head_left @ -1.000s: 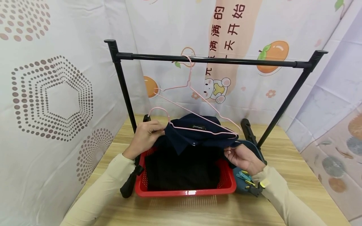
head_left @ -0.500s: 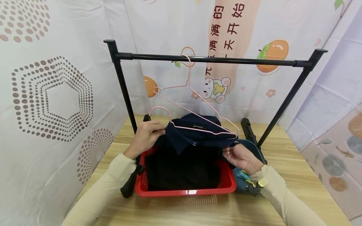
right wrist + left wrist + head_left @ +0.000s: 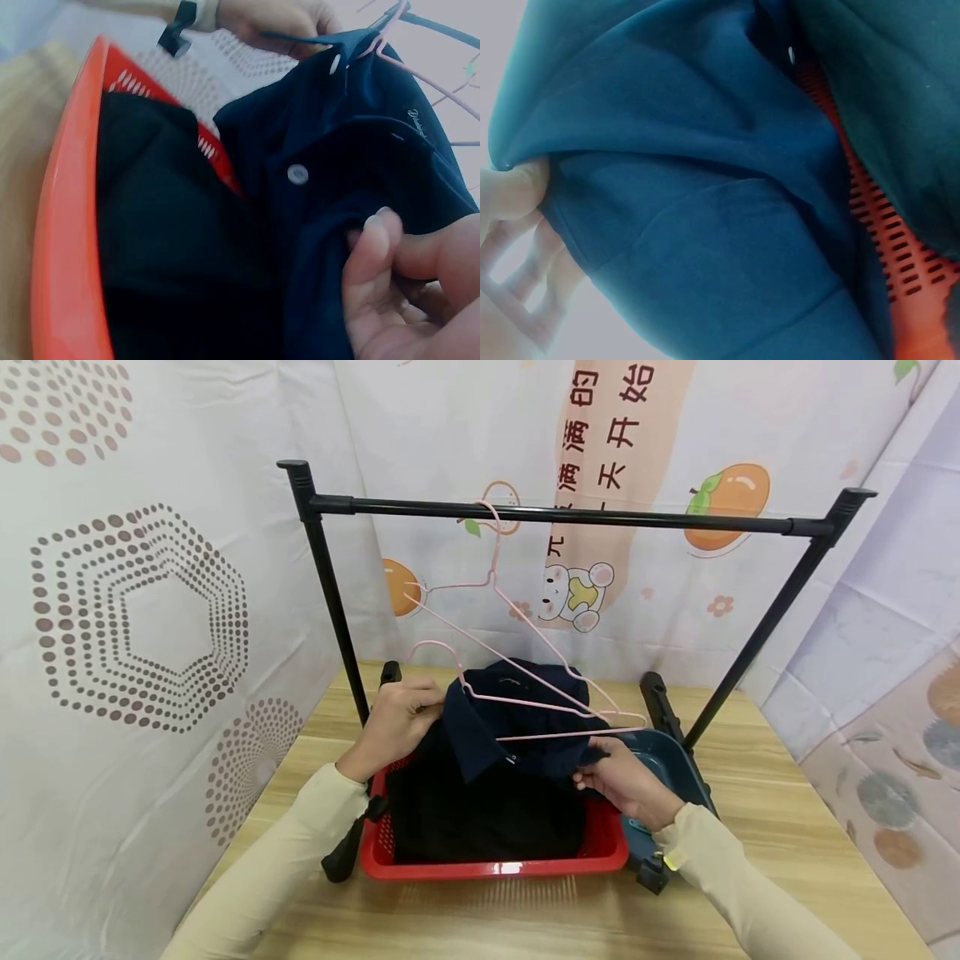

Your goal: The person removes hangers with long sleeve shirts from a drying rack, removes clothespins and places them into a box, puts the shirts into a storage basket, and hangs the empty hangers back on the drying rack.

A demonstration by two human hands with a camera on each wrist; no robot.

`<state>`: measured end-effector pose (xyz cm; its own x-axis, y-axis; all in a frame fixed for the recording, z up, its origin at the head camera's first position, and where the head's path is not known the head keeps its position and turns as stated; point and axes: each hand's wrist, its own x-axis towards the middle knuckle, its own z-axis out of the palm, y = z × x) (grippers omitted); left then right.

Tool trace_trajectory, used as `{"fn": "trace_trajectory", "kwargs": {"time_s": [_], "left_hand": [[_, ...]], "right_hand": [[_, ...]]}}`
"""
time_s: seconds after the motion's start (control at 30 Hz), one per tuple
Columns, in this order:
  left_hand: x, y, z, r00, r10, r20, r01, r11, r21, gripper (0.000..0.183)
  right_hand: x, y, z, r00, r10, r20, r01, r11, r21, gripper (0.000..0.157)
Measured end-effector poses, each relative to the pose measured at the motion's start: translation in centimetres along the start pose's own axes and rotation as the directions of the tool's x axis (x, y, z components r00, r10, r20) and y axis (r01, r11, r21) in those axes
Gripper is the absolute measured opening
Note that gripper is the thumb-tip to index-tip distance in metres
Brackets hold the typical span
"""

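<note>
A navy collared shirt [image 3: 480,727] with pale buttons is held up over the red basket. My left hand [image 3: 401,718] pinches its left side by the collar; the left wrist view shows the thumb [image 3: 521,187] over the cloth's edge. On the other side, my right hand [image 3: 622,781] pinches the shirt's front, close to a button [image 3: 298,174] in the right wrist view. A pink hanger [image 3: 517,700] lies at the neck opening, its hook toward my left hand and its lower bar crossing the shirt front. Part of the hanger's left side is hidden by the shirt.
A second pink hanger [image 3: 491,578] hangs from the black rack's rail [image 3: 637,517], overlapping the shirt in the head view. Black clothing [image 3: 487,827] fills the red basket [image 3: 495,870]. A dark blue bin [image 3: 660,752] stands to the right, partly behind my right arm.
My right hand has shifted slightly left, drawing the shirt front with it. The held hanger's lower bar now shows in front of the collar. My left hand has moved slightly right, keeping its pinch.
</note>
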<state>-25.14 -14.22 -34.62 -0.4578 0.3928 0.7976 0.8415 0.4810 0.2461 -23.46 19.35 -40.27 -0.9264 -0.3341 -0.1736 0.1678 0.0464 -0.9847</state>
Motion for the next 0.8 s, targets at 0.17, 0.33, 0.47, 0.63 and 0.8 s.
{"fn": "trace_trajectory", "kwargs": {"time_s": [0.17,0.33,0.47,0.63,0.8], "left_hand": [[-0.3,-0.3,0.0,1.000,0.002,0.008,-0.002,1.000,0.007,0.023],[-0.3,-0.3,-0.1,1.000,0.010,0.005,-0.010,1.000,0.026,0.024],[-0.4,-0.4,-0.1,1.000,0.008,0.006,-0.008,1.000,0.028,0.024],[-0.5,-0.8,-0.1,1.000,0.010,0.013,-0.010,0.999,0.052,0.024],[-0.5,-0.6,0.1,1.000,0.006,0.027,-0.008,0.999,0.049,0.021]], "right_hand": [[-0.2,0.0,-0.8,0.999,-0.032,-0.034,0.024,0.975,-0.219,0.018],[-1.4,-1.0,-2.5,0.989,-0.149,-0.022,0.127,0.902,-0.412,0.038],[-3.1,-2.4,-3.6,0.970,-0.241,-0.006,0.206,0.842,-0.499,0.050],[-5.3,-4.5,-4.0,0.877,-0.480,0.020,0.366,0.641,-0.674,0.027],[-5.2,-3.9,-5.0,0.711,-0.685,0.158,0.473,0.301,-0.828,0.017]]}}
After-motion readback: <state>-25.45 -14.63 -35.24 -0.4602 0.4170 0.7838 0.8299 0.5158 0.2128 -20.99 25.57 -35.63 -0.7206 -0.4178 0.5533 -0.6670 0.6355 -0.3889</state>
